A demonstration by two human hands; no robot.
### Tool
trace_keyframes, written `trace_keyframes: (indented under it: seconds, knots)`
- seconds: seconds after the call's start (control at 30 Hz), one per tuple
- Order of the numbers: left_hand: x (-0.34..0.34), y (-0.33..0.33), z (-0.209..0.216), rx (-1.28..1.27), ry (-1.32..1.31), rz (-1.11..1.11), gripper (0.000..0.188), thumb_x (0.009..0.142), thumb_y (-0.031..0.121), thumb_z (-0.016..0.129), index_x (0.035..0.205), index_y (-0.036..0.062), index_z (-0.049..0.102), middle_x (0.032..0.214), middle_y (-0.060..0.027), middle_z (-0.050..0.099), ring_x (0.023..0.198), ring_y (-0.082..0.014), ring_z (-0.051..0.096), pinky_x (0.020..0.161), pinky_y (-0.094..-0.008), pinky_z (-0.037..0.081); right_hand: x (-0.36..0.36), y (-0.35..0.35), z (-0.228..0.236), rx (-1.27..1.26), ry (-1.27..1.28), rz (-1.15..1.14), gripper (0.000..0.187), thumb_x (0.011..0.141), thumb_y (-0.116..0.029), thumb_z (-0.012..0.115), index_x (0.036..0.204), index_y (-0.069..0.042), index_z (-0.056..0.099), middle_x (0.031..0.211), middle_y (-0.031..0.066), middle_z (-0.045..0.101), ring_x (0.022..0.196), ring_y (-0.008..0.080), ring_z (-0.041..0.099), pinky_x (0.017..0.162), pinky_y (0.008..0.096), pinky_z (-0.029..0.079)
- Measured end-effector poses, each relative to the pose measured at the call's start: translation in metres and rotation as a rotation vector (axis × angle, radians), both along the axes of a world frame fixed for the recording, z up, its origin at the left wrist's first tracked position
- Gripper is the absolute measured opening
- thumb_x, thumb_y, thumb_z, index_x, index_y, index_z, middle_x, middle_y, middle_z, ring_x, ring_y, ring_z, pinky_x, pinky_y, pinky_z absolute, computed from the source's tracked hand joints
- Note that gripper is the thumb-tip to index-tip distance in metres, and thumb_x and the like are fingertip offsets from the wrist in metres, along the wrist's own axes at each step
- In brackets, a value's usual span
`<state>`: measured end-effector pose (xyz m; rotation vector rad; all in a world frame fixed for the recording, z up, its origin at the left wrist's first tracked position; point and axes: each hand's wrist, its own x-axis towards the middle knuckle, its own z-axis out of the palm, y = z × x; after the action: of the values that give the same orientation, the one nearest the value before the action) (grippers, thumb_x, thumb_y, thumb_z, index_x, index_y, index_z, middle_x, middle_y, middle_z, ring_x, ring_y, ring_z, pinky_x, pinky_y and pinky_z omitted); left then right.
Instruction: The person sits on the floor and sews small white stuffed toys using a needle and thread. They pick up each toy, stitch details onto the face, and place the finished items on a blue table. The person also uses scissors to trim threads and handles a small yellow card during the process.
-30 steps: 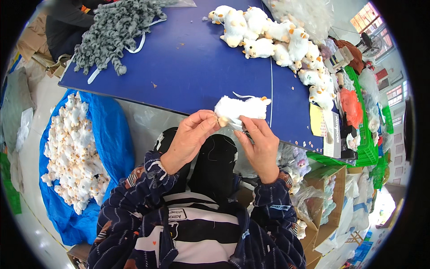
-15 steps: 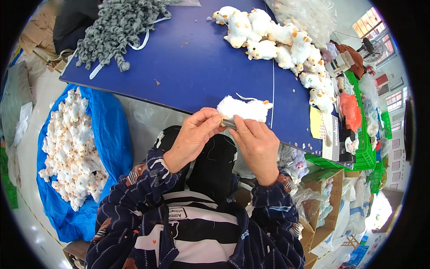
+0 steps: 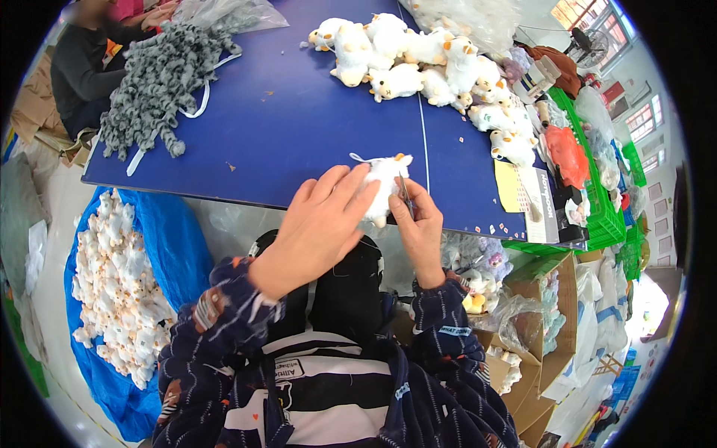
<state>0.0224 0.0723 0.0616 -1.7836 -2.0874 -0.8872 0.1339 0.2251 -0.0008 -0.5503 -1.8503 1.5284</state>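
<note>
A small white plush animal (image 3: 386,178) with orange-tan tips and a loose white cord lies near the front edge of the blue table. My left hand (image 3: 317,224) reaches over its left side, with the fingers stretched out and slightly apart against the fur. On the toy's other side, my right hand (image 3: 418,228) is closed on a slim dark metal tool (image 3: 405,193), which points up from the fingers. Whether it is tweezers or snips I cannot make out. The toy's lower left part is hidden behind my left hand.
More white plush animals (image 3: 396,81) are heaped on the blue table (image 3: 276,127). Grey curly strips (image 3: 153,86) lie at the far left, near another person (image 3: 82,67). A blue bag (image 3: 183,246) of plush pieces stands below left. Yellow paper (image 3: 510,187) and green crates (image 3: 601,224) are right.
The plush animal has turned from lying sideways to more upright. My left hand has let go of its pinch and spread out; my right hand now holds the tool upright. The view has shifted.
</note>
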Motion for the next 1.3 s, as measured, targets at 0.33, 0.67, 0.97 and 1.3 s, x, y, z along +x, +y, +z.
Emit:
trace_keyframes:
  seconds: [0.33, 0.67, 0.97, 1.3]
  knots:
    - [0.004, -0.020, -0.053, -0.035, -0.733, -0.107, 0.072, 0.073, 0.014, 0.070, 0.134, -0.0016, 0.036, 0.126, -0.0198, 0.048, 0.120, -0.0298, 0.047, 0.099, -0.0369, 0.039, 0.023, -0.022, 0.005, -0.615, 0.193, 0.086, 0.039, 0.092, -0.020, 0.059, 0.123, 0.000, 0.049, 0.090, 0.0028, 0.061, 0.054, 0.0009, 0.043, 0.041, 0.0176, 0.029]
    - [0.016, -0.053, -0.048, -0.135, -1.722, -0.495, 0.066, 0.088, 0.032, 0.061, 0.137, -0.0032, 0.033, 0.125, -0.0111, 0.050, 0.114, -0.0179, 0.050, 0.096, -0.0315, 0.041, 0.019, -0.058, -0.002, -0.263, 0.073, 0.070, 0.023, 0.091, -0.009, 0.058, 0.110, 0.004, 0.058, 0.091, 0.0016, 0.062, 0.081, 0.0065, 0.056, 0.071, 0.0213, 0.046]
    - [0.025, -0.050, -0.056, 0.038, -1.706, -0.449, 0.069, 0.086, 0.013, 0.061, 0.142, -0.0004, 0.023, 0.132, -0.0121, 0.045, 0.118, -0.0194, 0.048, 0.096, -0.0344, 0.043, 0.034, -0.059, 0.025, 0.107, 0.063, 0.086, 0.022, 0.077, 0.000, 0.068, 0.097, 0.003, 0.062, 0.083, 0.0038, 0.060, 0.065, 0.0092, 0.052, 0.059, 0.0216, 0.042]
    - [0.029, -0.045, -0.068, 0.351, -1.896, -0.285, 0.036, 0.091, 0.015, 0.059, 0.122, -0.0019, 0.049, 0.111, -0.0083, 0.060, 0.100, -0.0158, 0.060, 0.087, -0.0319, 0.048, 0.036, -0.079, 0.022, -0.129, 0.030, 0.166, 0.008, 0.085, -0.006, 0.066, 0.084, 0.000, 0.062, 0.075, 0.0042, 0.061, 0.059, 0.0074, 0.053, 0.051, 0.0204, 0.040]
